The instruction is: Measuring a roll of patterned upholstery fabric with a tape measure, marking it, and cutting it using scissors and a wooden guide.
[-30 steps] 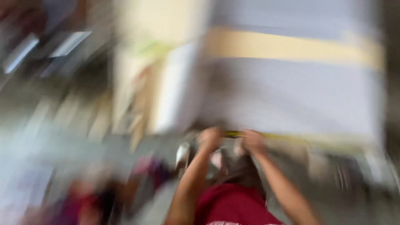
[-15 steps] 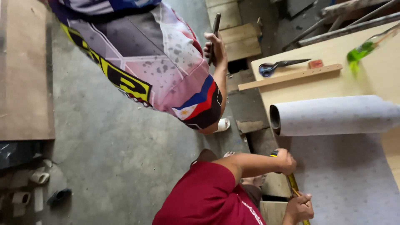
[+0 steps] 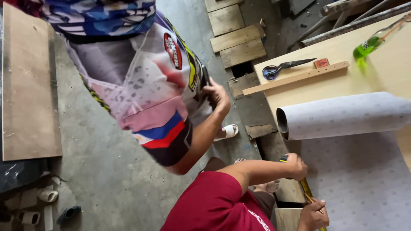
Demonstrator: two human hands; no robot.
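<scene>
Workbench top is covered by a grey patterned sheet [image 3: 368,188]. A yellow tape measure [image 3: 306,189] is stretched along the sheet's edge between both hands, prob. kept taut for a straight reading. The left hand [image 3: 296,166] is closed round its case. The right hand [image 3: 314,215], fingers curled, pins the blade flat. Beyond the left hand lie the sheet's rolled end [image 3: 342,114], then a wooden strip [image 3: 295,78] & scissors [image 3: 278,68]. A co-worker's hand [image 3: 216,95] is seen further off.

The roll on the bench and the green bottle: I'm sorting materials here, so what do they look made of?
The roll looks like matte, pale grey patterned paper or vinyl sheet: it curls in thin layers. The green bottle looks like glossy clear glass, possibly plastic: light passes through it.
</scene>
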